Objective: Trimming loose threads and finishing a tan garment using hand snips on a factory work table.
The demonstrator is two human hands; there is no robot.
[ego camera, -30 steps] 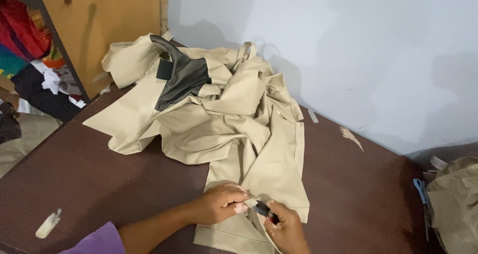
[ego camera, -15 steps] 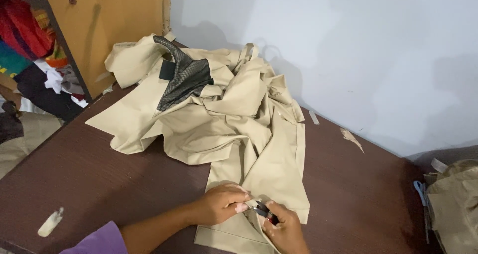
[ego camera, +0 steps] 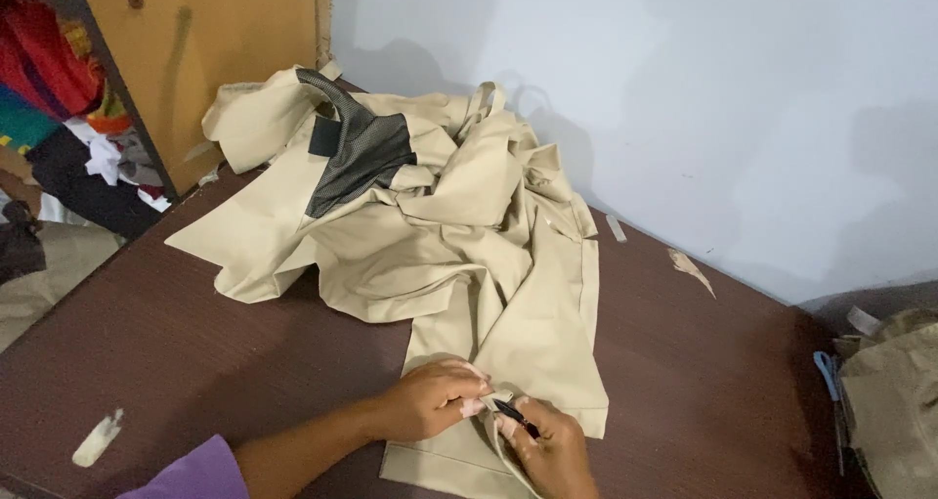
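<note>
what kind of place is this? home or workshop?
Most likely a small garment or tailoring workshop. A heap of beige garments lies on a dark brown worktable, fabric scraps lie by the wall, and coloured cloth is stacked on a wooden shelf unit.

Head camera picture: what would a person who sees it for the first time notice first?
First, the crumpled beige garment heaped mid-table, with a black mesh panel near its top. Next, at the bottom edge, the left hand pinches the fabric's hem while the right hand holds a small dark tool against it. The brown table shows a pale scrap at lower left.
</note>
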